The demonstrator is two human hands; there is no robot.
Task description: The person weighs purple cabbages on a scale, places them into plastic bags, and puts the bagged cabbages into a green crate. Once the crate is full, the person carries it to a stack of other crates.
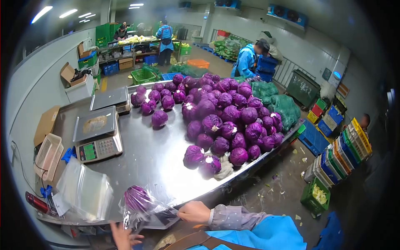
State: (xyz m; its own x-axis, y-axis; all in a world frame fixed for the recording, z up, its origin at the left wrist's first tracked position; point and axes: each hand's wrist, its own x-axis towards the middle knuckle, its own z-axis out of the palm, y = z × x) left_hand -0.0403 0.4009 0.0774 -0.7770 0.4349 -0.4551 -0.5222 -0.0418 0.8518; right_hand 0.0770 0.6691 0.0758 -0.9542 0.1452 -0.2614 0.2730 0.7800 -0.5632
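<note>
A red cabbage (138, 197) sits at the front edge of the steel table, with a clear plastic bag (160, 207) around it. My right hand (195, 212) is closed on the bag's edge, to the right of the cabbage. Below the cabbage, my left hand (122, 237) is open with its fingers spread, close to the lower part of the bag. A stack of flat clear bags (89, 191) lies to the left of the cabbage. Farther back on the table is a large pile of red cabbages (225, 112).
Two weighing scales (100, 146) stand on the table's left side, near a white basket (48, 157). Green net sacks (283, 108) lie beyond the pile. Stacked crates (339, 150) stand on the floor at right. A person in blue (246, 60) bends behind the table; others work farther back.
</note>
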